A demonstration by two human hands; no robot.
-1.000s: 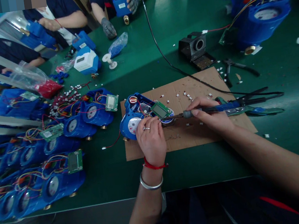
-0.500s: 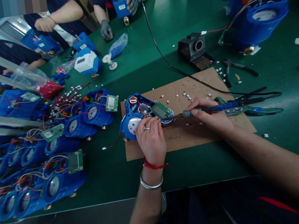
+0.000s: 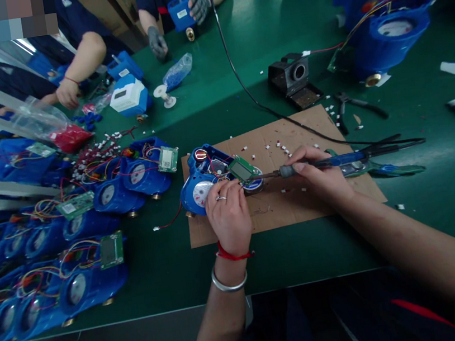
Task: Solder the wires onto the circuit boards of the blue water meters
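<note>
From the head view, our left hand (image 3: pixel 229 215) lies over the near side of an open blue meter (image 3: pixel 198 188). The meter sits at the left end of a cardboard sheet (image 3: pixel 300 205) on the green tabletop (image 3: pixel 241 89). The fingers (image 3: pixel 220 194) are bent, with their tips down among the thin coloured wires beside the small green circuit board (image 3: pixel 242 169). We cannot tell whether they pinch a wire or only press on it.

Our right hand (image 3: pixel 321 177) is closed around a soldering iron (image 3: pixel 315 165), held like a pen just behind the grey collar. Its tip reaches the right edge of the board, and its black cord (image 3: pixel 251 96) trails away across the tabletop.

We judge the meter body to be rigid and fairly heavy, so it is best held by its blue casing. The board and its wires look light and fragile, and should be handled by the board's edges only. The iron is stiff and should be gripped on the handle, never forward of the collar.

Behind the cardboard stands a black iron stand (image 3: pixel 293 76), with pliers (image 3: pixel 355 101) to its right. White bits are scattered around. Rows of wired meters (image 3: pixel 108 196) fill the left side. Across the tabletop a co-worker's gloved hand (image 3: pixel 199 2) holds a blue housing.
</note>
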